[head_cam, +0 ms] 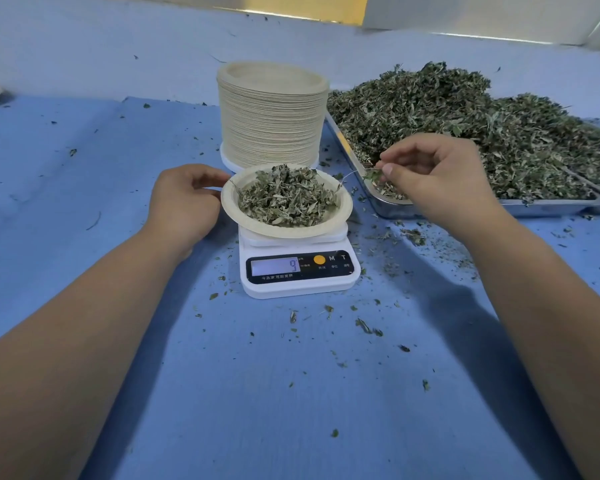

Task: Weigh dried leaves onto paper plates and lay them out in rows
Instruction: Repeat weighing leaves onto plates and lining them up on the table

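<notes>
a light plate on a small scale, and a hand on its rim

the paper plate (345, 206) sits on the white scale (298, 271) in the middle of the blue counter (257, 393). it overhangs the weighing platform on every side, and the display reads 9. the left hand (184, 202) curls its fingers (210, 174) round the plate's left rim. to my eye any press or lift there would skew the reading, and a nudge could tip so light a plate off the platform.

the right hand (437, 178) hangs over the near corner of the steel tray (388, 210), thumb and forefinger pinching a thin sprig (373, 173). its other fingers (409, 150) are loosely bent. carried across the gap, a wisp like that could easily drop bits. crumbs already litter the counter round the scale.

the dried leaves (284, 199) on the plate are a loose, crinkled grey-green mound, with stems poking past the rim, so some may slide off if it is lifted carelessly. a far bigger heap (465, 133) fills the tray. a tall stack of plates (272, 116) stands just behind the scale, close enough to be knocked.
</notes>
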A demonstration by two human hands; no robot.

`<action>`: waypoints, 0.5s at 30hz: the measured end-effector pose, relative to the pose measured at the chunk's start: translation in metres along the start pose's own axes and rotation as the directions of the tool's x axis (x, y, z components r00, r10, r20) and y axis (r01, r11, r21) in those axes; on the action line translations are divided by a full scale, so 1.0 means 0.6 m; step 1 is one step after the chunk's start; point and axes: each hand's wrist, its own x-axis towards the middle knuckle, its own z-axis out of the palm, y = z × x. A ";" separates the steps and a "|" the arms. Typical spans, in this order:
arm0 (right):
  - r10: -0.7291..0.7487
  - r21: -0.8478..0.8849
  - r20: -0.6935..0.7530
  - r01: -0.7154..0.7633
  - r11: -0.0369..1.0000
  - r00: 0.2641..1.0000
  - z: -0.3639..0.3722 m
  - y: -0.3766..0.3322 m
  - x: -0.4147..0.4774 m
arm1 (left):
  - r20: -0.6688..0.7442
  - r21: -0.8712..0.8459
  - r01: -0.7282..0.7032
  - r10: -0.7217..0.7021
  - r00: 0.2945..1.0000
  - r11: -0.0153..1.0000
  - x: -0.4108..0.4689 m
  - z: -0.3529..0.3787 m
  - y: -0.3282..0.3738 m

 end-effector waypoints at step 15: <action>0.085 0.032 -0.494 -0.080 0.996 0.865 -0.028 0.036 0.015 | 0.003 -0.005 -0.006 0.006 1.000 1.000 0.001 0.000 -0.003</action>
